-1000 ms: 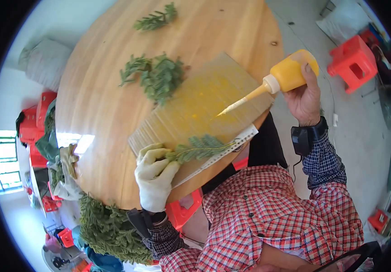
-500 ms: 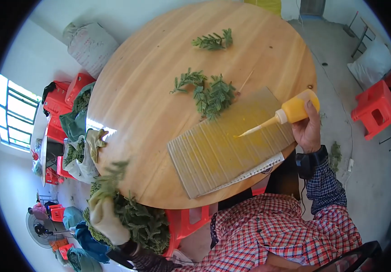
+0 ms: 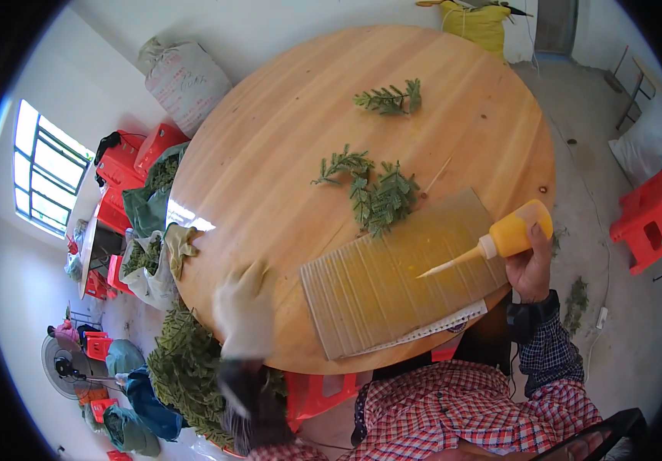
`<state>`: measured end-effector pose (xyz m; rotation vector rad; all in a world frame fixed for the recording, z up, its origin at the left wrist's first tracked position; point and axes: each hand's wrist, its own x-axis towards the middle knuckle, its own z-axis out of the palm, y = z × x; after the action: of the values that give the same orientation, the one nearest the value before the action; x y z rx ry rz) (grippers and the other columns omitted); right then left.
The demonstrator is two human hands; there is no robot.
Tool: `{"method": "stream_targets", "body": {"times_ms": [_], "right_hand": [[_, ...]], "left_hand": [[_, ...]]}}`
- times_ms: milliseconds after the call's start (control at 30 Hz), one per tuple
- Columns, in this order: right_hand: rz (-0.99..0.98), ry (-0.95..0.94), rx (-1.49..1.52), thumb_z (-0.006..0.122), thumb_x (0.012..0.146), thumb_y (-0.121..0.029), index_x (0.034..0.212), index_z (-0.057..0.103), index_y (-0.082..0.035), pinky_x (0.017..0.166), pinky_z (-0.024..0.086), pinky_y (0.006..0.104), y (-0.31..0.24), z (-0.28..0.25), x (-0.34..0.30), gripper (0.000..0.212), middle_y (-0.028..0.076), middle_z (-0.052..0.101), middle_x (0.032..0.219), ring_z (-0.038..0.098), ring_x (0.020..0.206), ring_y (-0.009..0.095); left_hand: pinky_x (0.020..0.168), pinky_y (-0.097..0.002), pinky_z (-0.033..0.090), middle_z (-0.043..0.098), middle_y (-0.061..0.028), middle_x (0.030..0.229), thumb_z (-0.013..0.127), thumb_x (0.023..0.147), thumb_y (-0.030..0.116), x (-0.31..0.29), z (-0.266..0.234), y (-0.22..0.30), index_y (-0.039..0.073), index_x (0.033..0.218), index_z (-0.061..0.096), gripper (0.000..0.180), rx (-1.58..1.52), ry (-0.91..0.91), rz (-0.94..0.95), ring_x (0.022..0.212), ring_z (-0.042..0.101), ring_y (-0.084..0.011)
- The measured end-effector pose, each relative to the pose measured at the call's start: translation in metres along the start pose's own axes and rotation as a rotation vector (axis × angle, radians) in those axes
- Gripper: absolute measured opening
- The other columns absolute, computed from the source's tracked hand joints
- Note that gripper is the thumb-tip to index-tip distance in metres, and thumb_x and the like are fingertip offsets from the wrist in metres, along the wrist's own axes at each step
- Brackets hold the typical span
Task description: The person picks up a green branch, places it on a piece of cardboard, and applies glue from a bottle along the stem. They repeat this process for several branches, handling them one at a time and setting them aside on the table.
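My right hand (image 3: 529, 269) is bare and closed round a yellow squeeze bottle (image 3: 521, 230). The bottle lies tilted, its long pale nozzle pointing left and down over a ribbed cardboard sheet (image 3: 400, 284) smeared with yellow. My left hand (image 3: 245, 307), in a whitish glove, is over the near left edge of the round wooden table (image 3: 269, 154). Motion smears its fingers, and no sprig shows in it. Just beyond the cardboard lies a cluster of green leafy sprigs (image 3: 381, 200); another sprig (image 3: 392, 98) rests farther back. A heap of green sprigs (image 3: 185, 376) is below my left forearm.
A loose glove (image 3: 182, 250) hangs at the table's left edge, by a white bag of greenery (image 3: 146, 269). Red stools (image 3: 646, 223) stand right and left. A stuffed white sack (image 3: 189, 88) leans behind the table. A fan (image 3: 62, 365) stands at far left.
My left hand has moved from the greenery heap up and right over the table edge. The sprig seen at it before no longer shows there. My right hand still holds the squeeze bottle.
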<state>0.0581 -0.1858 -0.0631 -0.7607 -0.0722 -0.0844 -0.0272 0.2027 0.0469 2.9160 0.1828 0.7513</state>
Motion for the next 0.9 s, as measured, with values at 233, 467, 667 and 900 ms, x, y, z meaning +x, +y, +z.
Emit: {"method": "stream_targets", "body": {"times_ms": [233, 467, 667, 900], "right_hand": [[0.046, -0.035, -0.020, 0.063, 0.088, -0.026, 0.121, 0.048, -0.004, 0.089, 0.051, 0.0384, -0.002, 0.019, -0.002, 0.042, 0.008, 0.059, 0.110, 0.060, 0.100, 0.023], [0.019, -0.010, -0.026, 0.062, 0.089, -0.027, 0.122, 0.048, -0.005, 0.090, 0.050, 0.0393, -0.003, 0.013, -0.005, 0.043, 0.008, 0.058, 0.112, 0.060, 0.101, 0.023], [0.015, 0.025, 0.017, 0.061, 0.090, -0.029, 0.122, 0.048, -0.005, 0.091, 0.049, 0.0401, 0.003, 0.000, -0.001, 0.042, 0.008, 0.058, 0.113, 0.060, 0.102, 0.024], [-0.048, 0.065, 0.248, 0.057, 0.093, -0.029, 0.123, 0.047, -0.004, 0.091, 0.050, 0.0434, 0.001, -0.001, 0.006, 0.041, 0.013, 0.057, 0.118, 0.058, 0.106, 0.031]], "left_hand": [[0.087, -0.0413, 0.047, 0.063, -0.0129, 0.107, 0.064, 0.080, 0.022, 0.100, 0.137, -0.005, 0.008, 0.099, 0.069, 0.024, -0.198, 0.052, -0.010, 0.101, 0.058, -0.0309], [0.084, -0.0423, 0.047, 0.064, -0.0125, 0.098, 0.063, 0.080, 0.021, 0.107, 0.147, 0.011, 0.009, 0.093, 0.071, 0.020, -0.187, -0.135, -0.043, 0.096, 0.058, -0.0322], [0.080, -0.0415, 0.047, 0.064, -0.0138, 0.089, 0.063, 0.080, 0.019, 0.066, 0.087, 0.031, 0.006, 0.088, 0.070, 0.017, -0.355, -0.203, -0.062, 0.090, 0.060, -0.0324], [0.072, -0.0322, 0.049, 0.064, -0.0130, 0.078, 0.062, 0.079, 0.007, 0.001, 0.018, 0.045, -0.004, 0.088, 0.065, 0.015, -0.667, -0.521, -0.075, 0.076, 0.062, -0.0236]]}}
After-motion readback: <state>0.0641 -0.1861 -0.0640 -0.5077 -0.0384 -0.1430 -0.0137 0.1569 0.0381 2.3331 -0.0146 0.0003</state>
